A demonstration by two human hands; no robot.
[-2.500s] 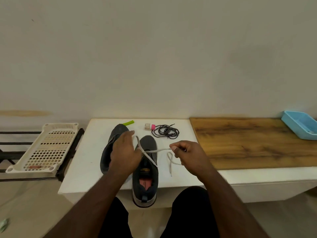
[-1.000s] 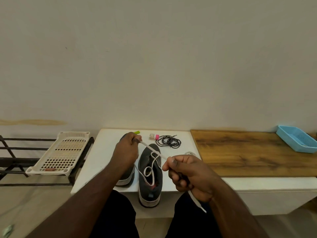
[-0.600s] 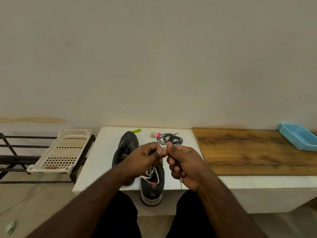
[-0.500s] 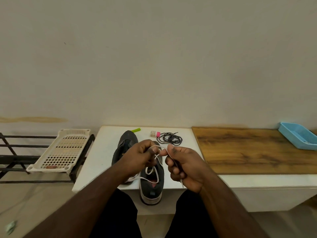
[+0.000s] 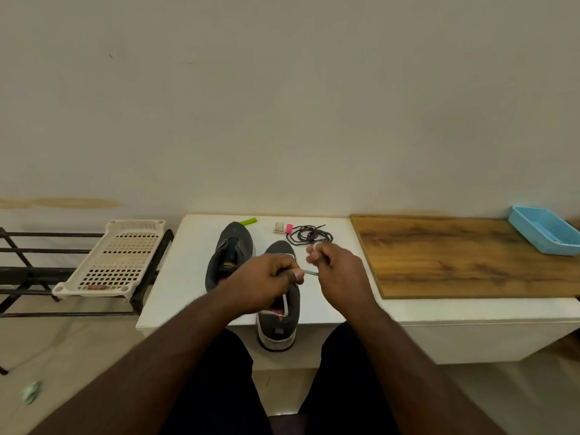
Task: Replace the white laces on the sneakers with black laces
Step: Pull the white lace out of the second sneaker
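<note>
Pinching a white lace [image 5: 286, 304] between curled fingers, the left hand [image 5: 266, 279] hovers over the near sneaker [image 5: 277, 321], whose heel juts past the front edge of the white surface [image 5: 185, 277]. The right hand [image 5: 337, 270], just beside it, is also curled, with a short stretch of lace running between the two; something white shows at its fingertips [image 5: 314, 249], too blurred to identify. A second sneaker [image 5: 230, 251] lies just to the left, a small yellow label on its tongue too faint to read. Black laces [image 5: 309, 235] sit coiled near the wall, beside a small pink-and-white item [image 5: 284, 227] and a green stick [image 5: 248, 221]. On the wooden board [image 5: 470, 259] at right rests a blue tray [image 5: 546, 229]; nothing can be made out inside it. A perforated cream tray [image 5: 116, 262] sits on a black rack [image 5: 18, 268] at left, a small reddish label on its front rim unreadable.
</note>
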